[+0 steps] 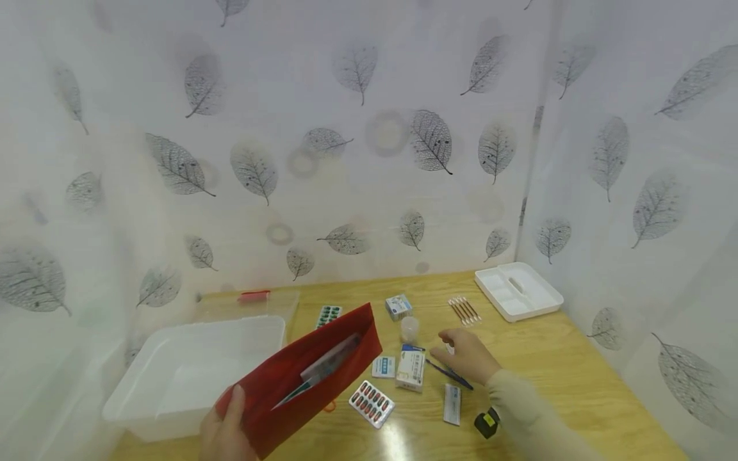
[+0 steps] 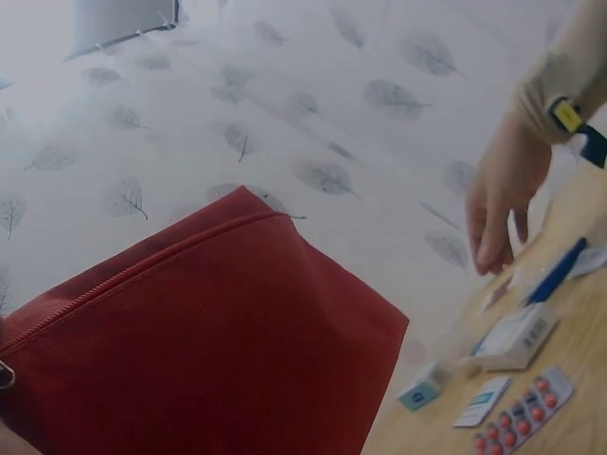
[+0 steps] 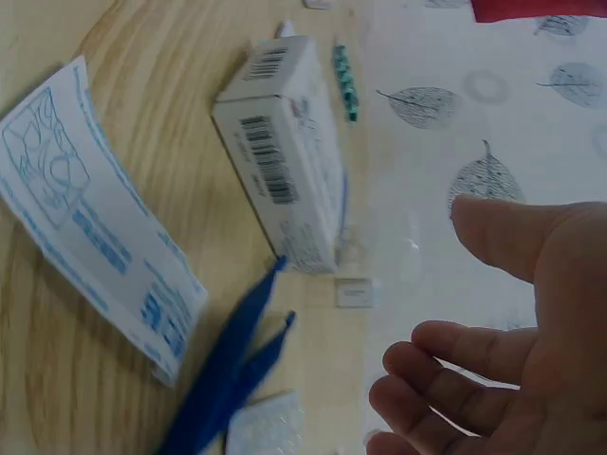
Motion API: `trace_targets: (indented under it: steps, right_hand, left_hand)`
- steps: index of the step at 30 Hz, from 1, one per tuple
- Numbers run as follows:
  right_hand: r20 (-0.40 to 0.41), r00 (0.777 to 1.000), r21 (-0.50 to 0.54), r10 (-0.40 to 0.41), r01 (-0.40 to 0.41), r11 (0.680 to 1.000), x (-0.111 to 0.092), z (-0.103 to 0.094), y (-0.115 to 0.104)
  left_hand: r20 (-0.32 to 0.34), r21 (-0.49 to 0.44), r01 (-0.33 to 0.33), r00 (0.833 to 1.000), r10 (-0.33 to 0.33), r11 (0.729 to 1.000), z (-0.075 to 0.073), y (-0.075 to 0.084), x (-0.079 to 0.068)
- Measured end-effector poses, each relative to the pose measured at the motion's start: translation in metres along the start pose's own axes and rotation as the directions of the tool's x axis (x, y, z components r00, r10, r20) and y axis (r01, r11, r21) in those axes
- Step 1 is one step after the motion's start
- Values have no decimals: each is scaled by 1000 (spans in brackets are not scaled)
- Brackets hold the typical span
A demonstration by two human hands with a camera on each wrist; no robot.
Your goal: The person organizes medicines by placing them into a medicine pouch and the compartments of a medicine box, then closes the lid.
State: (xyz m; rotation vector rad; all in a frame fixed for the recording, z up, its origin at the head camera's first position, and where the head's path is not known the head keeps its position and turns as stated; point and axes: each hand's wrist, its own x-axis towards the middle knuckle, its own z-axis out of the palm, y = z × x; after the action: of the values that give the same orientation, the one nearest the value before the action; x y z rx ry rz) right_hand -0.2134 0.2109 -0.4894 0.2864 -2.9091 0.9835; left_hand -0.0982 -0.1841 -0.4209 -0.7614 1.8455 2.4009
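Note:
My left hand [image 1: 226,428] grips one end of a red zip pouch [image 1: 346,378], its mouth open upward. Inside the pouch lie a white packet [image 1: 331,358] and a thin green-and-white packet. Over the right part of the table hovers my right hand [image 1: 469,355], thumb apart from loosely bent fingers, nothing visibly held. Blue tweezers [image 3: 228,379] lie below it, beside a white printed sachet [image 3: 104,218] and a white medicine box [image 3: 280,161]. A small whitish item [image 1: 450,348], partly hidden, shows by the right fingers.
Between the hands are a red capsule blister pack [image 1: 371,403] and a small flat packet [image 1: 383,367]. Farther back stand a clear cup [image 1: 409,329], a small box [image 1: 398,307], a green blister pack [image 1: 328,315], cotton swabs [image 1: 464,310], and a white divided tray [image 1: 500,301]. A white bin [image 1: 196,346] stands left.

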Motion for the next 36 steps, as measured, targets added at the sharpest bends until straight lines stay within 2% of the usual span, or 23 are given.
trace_targets:
  steps: [5, 8, 12, 14, 16, 19, 26, 32, 36]
  right_hand:
    - [73, 997, -14, 4, -3, 1000, 11, 21, -6]
    - [118, 993, -46, 0, 5, 999, 15, 32, -7]
    - [148, 989, -110, -16, 33, 993, 17, 46, -4]
    - [147, 989, -118, -31, 48, 992, 17, 50, -2]
    - [140, 989, -107, -43, 58, 993, 17, 52, -2]
    - [134, 990, -106, -51, 65, 992, 16, 49, -8]
    - [116, 993, -163, -7, 26, 986, 4, 39, -27]
    - [79, 996, -50, -42, 46, 998, -9, 29, -29]
    - [86, 994, 70, -60, 54, 996, -16, 14, -25]
  left_hand:
    - [-83, 90, 6, 997, 1, 996, 4, -2, 0]
    - [-106, 155, -28, 993, 44, 988, 5, -6, 0]
    - [-17, 167, -110, 993, 115, 980, 3, -12, -2]
    - [38, 109, -152, 988, 149, 982, 4, -15, -4]
    - [61, 62, -179, 983, 175, 982, 5, -17, -6]
    - [75, 2, -204, 976, 203, 979, 7, -19, -8]
    - [82, 12, -201, 977, 199, 980, 9, -19, -9]
    - [117, 44, -233, 967, 227, 971, 10, -20, -9]
    - [106, 91, -253, 964, 243, 963, 13, -20, -9]
